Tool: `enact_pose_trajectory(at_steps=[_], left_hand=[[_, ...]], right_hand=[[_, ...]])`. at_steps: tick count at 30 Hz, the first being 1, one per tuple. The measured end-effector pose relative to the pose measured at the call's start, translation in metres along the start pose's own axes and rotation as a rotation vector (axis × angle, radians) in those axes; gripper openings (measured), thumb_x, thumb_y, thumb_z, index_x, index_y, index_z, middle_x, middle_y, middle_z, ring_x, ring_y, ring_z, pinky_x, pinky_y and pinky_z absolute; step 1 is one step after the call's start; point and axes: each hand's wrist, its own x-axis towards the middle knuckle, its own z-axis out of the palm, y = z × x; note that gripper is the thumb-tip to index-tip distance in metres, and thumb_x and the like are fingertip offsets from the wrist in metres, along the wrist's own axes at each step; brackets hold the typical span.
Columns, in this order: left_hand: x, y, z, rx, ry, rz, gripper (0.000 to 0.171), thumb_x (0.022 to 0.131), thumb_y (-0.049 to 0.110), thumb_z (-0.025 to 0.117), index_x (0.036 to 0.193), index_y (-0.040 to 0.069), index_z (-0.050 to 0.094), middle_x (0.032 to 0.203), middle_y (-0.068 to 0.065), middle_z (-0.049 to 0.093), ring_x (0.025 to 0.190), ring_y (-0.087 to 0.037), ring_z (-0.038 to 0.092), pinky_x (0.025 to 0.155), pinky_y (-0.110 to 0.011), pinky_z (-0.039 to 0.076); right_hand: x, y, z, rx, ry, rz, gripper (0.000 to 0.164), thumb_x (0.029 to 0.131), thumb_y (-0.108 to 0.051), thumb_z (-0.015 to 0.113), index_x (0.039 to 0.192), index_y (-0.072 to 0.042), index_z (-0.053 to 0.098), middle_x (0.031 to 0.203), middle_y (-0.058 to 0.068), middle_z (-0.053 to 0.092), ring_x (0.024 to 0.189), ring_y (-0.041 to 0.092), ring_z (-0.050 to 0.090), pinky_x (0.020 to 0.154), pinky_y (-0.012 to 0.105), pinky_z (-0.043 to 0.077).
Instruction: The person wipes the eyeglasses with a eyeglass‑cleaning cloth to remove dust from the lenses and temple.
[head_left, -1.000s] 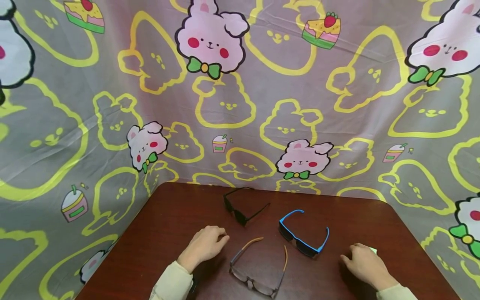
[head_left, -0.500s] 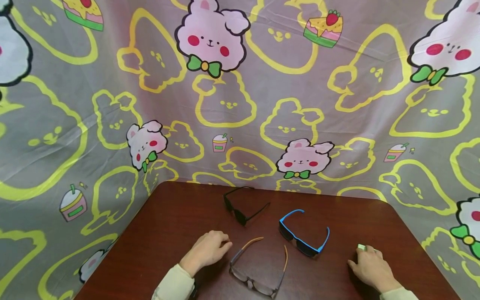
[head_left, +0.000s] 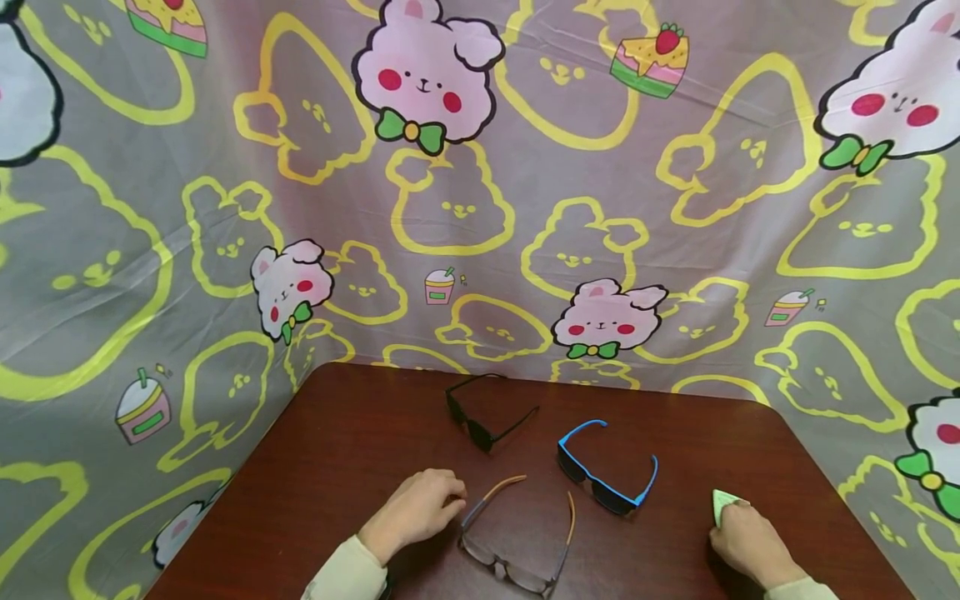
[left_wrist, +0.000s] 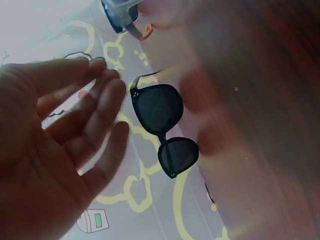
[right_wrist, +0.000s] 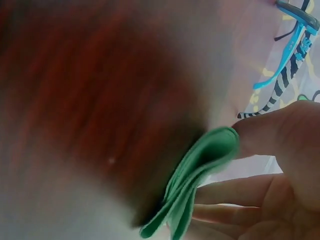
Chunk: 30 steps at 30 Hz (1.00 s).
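Observation:
My right hand pinches a folded green cloth between thumb and fingers at the table's right side. In the head view the cloth's pale corner shows past the fingertips. My left hand holds nothing; its fingers are loosely bent, beside the clear eyeglasses with brown temple tips. Beyond it lie black sunglasses, whose dark lenses fill the middle of the left wrist view. Blue-framed sunglasses lie between the hands, temples unfolded and pointing away from me.
The dark brown table has rounded far corners. A patterned curtain with rabbit faces hangs behind it and along both sides.
My right hand has shifted slightly right and now pinches the green cloth, more of which shows. The left hand has drifted slightly right and nearer. All three pairs of glasses stay put.

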Motion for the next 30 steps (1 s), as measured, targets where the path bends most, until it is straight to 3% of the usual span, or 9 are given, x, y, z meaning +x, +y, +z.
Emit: enact_pose_trajectory(at_steps=[4, 9, 16, 20, 25, 30], left_hand=[[-0.002, -0.001, 0.002, 0.041, 0.008, 0.098, 0.007, 0.084, 0.012, 0.070, 0.084, 0.019, 0.072, 0.078, 0.015, 0.056, 0.066, 0.002, 0.051, 0.057, -0.018, 0.043], [-0.006, -0.005, 0.008, 0.041, -0.008, 0.148, 0.018, 0.080, 0.004, 0.071, 0.081, 0.021, 0.071, 0.082, 0.015, 0.058, 0.071, 0.003, 0.052, 0.063, -0.016, 0.044], [-0.009, -0.006, 0.012, 0.026, -0.023, 0.173, 0.021, 0.080, 0.002, 0.069, 0.085, 0.022, 0.072, 0.085, 0.016, 0.057, 0.074, 0.003, 0.051, 0.066, -0.016, 0.044], [-0.010, -0.006, 0.012, 0.035, -0.024, 0.178, 0.023, 0.078, 0.001, 0.070, 0.085, 0.022, 0.073, 0.083, 0.015, 0.056, 0.073, 0.003, 0.050, 0.066, -0.015, 0.043], [-0.010, -0.006, 0.012, 0.042, -0.019, 0.186, 0.024, 0.077, 0.000, 0.071, 0.085, 0.022, 0.073, 0.083, 0.015, 0.056, 0.072, 0.003, 0.051, 0.064, -0.014, 0.043], [-0.010, -0.007, 0.015, 0.034, -0.025, 0.207, 0.026, 0.076, -0.001, 0.071, 0.089, 0.022, 0.074, 0.086, 0.015, 0.056, 0.075, 0.003, 0.051, 0.066, -0.014, 0.043]], right_hand=[[0.000, -0.002, -0.004, 0.043, -0.053, 0.040, 0.012, 0.071, -0.002, 0.058, 0.061, -0.004, 0.050, 0.065, 0.014, 0.057, 0.058, 0.027, 0.054, 0.054, 0.050, 0.043], [0.000, -0.002, -0.007, 0.052, -0.073, 0.059, 0.013, 0.072, 0.001, 0.056, 0.061, -0.004, 0.051, 0.062, 0.011, 0.057, 0.056, 0.024, 0.053, 0.052, 0.046, 0.043], [-0.002, -0.001, -0.009, 0.098, -0.054, 0.093, 0.015, 0.078, -0.004, 0.055, 0.064, -0.007, 0.048, 0.058, 0.004, 0.051, 0.054, 0.020, 0.045, 0.052, 0.042, 0.039], [-0.004, -0.004, -0.019, 0.145, -0.045, 0.140, 0.012, 0.085, -0.010, 0.049, 0.077, -0.003, 0.055, 0.060, 0.002, 0.049, 0.055, 0.019, 0.043, 0.052, 0.038, 0.036], [-0.007, -0.009, -0.032, 0.234, 0.002, 0.212, 0.029, 0.090, -0.016, 0.041, 0.099, 0.003, 0.060, 0.065, 0.002, 0.053, 0.056, 0.020, 0.045, 0.052, 0.034, 0.035], [-0.013, -0.015, -0.039, 0.334, 0.037, 0.270, 0.031, 0.092, -0.019, 0.037, 0.101, 0.000, 0.060, 0.071, 0.003, 0.056, 0.061, 0.021, 0.046, 0.053, 0.033, 0.035]])
